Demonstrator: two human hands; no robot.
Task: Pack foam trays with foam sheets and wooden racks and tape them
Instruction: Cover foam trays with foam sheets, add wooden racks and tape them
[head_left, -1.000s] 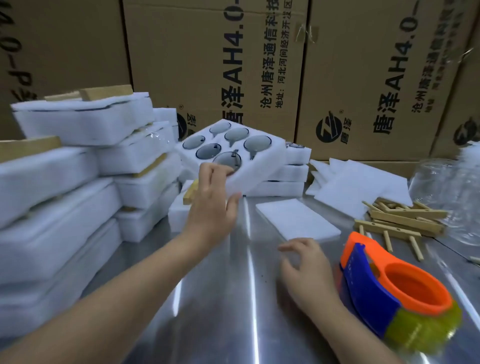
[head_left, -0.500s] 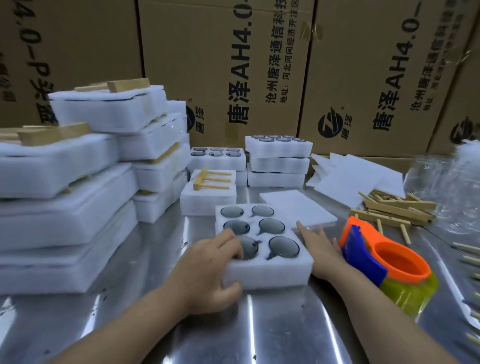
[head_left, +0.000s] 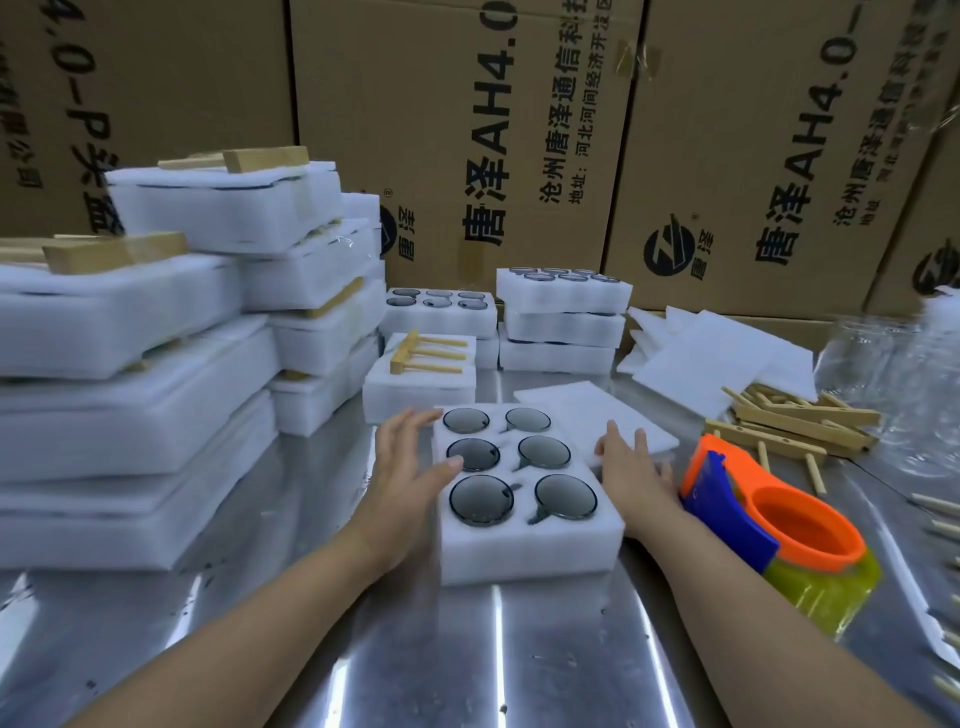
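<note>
Bare table (head_left: 467, 649) near; foam stacks (head_left: 156, 364) (left) crowding.

Packing workshop: stacked cardboard cartons (head_left: 457, 135) behind a steel table (head_left: 467, 649).

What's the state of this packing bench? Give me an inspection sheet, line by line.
Surface: shiny metal table, reflective streaks.
Job's things: open foam tray with six filled round pockets, centre; loose foam sheet behind it; wooden racks piled right; tape dispenser right of the tray; packed trays stacked left.
Clutter: loose wooden pegs at the right edge; clear containers far right.
Grips: left hand open against the tray's left side; right hand open at its right side.
Cables: nothing seen.
Surroundings: printed cardboard boxes behind.
</note>
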